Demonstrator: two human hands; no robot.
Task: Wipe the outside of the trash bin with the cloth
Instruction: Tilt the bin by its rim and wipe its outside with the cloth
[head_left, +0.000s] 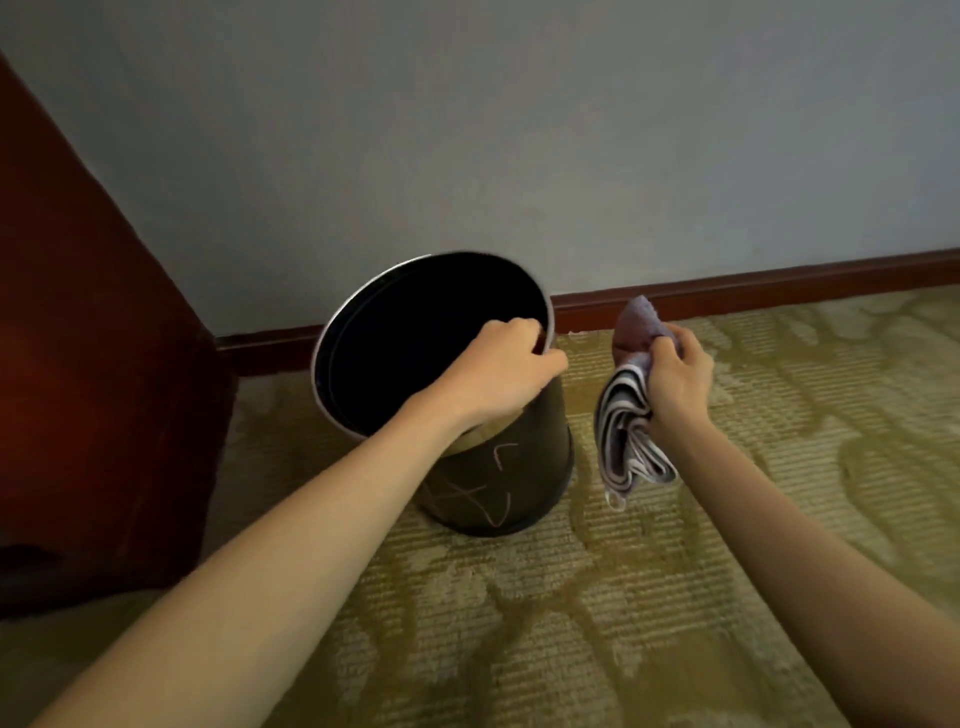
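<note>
A grey wall (519, 130) meets patterned carpet (675, 597), with one dark wooden cabinet (93, 415) on the left. One black trash bin (519, 467) stands on the carpet near the wall. Its long axis is close to upright but leans left, and its open mouth faces up. The left hand (501, 371) grips the bin's right rim, fingers curled inside. One striped cloth (623, 441) hangs bunched just right of the bin, clenched in the right hand (678, 382).

The bin (498, 467) stands on the carpet (727, 597) before the wall (519, 130), cabinet (78, 389) to its left, cloth (631, 415) just right
</note>
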